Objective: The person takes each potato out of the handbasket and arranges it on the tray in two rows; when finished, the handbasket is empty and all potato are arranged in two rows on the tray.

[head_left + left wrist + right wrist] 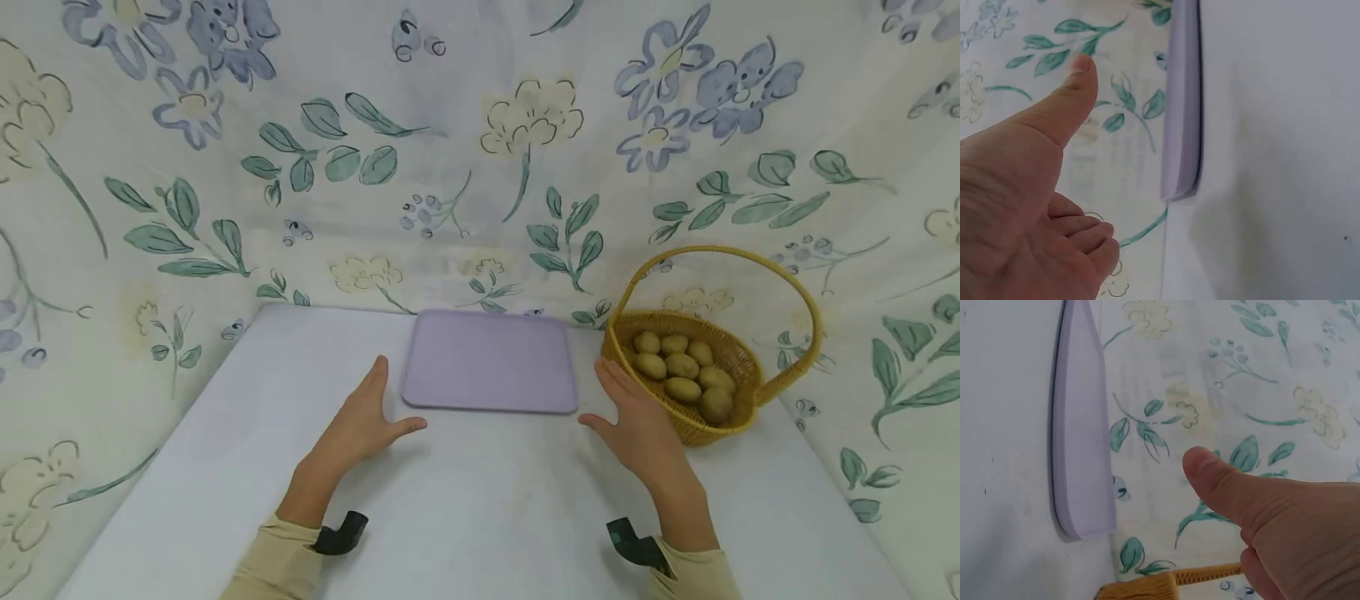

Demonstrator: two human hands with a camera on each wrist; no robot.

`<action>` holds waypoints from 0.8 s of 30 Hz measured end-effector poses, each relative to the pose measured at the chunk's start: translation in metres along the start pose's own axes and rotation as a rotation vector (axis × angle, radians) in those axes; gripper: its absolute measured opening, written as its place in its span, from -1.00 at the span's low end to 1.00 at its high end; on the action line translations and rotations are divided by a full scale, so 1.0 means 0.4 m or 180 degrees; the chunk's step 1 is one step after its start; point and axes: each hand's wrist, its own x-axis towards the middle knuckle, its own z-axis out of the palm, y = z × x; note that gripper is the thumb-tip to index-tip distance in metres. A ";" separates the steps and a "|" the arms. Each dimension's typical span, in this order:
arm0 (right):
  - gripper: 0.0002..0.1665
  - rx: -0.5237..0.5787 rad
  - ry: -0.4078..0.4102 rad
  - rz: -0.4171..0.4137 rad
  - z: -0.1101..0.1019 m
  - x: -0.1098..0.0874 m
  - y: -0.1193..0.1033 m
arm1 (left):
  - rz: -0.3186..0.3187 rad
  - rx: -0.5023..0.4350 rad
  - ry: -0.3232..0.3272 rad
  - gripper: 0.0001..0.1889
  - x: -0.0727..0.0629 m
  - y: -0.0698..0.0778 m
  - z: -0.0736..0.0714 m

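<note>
A flat lavender tray lies at the back of the white table, with nothing on it. My left hand hovers off the tray's front left corner, thumb spread from straight fingers, holding nothing. On the other side my right hand is held the same way, between the tray and a yellow wicker basket, and it overlaps the basket's left side in the head view. Several potatoes lie inside the basket. In the left wrist view the tray's edge shows beyond the thumb.
The basket's tall arched handle rises above its rim at the back right. A floral cloth hangs behind the white table and along its sides. Each wrist wears a black camera mount.
</note>
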 end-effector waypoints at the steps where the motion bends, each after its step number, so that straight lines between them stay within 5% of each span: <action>1: -0.01 0.0028 0.0027 0.0007 -0.001 -0.001 0.004 | -0.0015 -0.0039 0.0023 0.31 0.005 -0.004 0.004; 12: -0.20 0.0458 0.0082 0.0229 -0.025 0.011 0.058 | -0.0100 -0.0343 0.0145 0.38 0.062 -0.059 0.059; 19: -0.33 0.0470 0.0370 0.0159 -0.060 0.044 0.096 | -0.0031 -0.0562 0.0231 0.45 0.098 -0.065 0.092; 24: -0.31 0.0780 0.0223 0.0374 -0.082 0.069 0.126 | -0.0018 -0.0564 0.0236 0.48 0.124 -0.066 0.109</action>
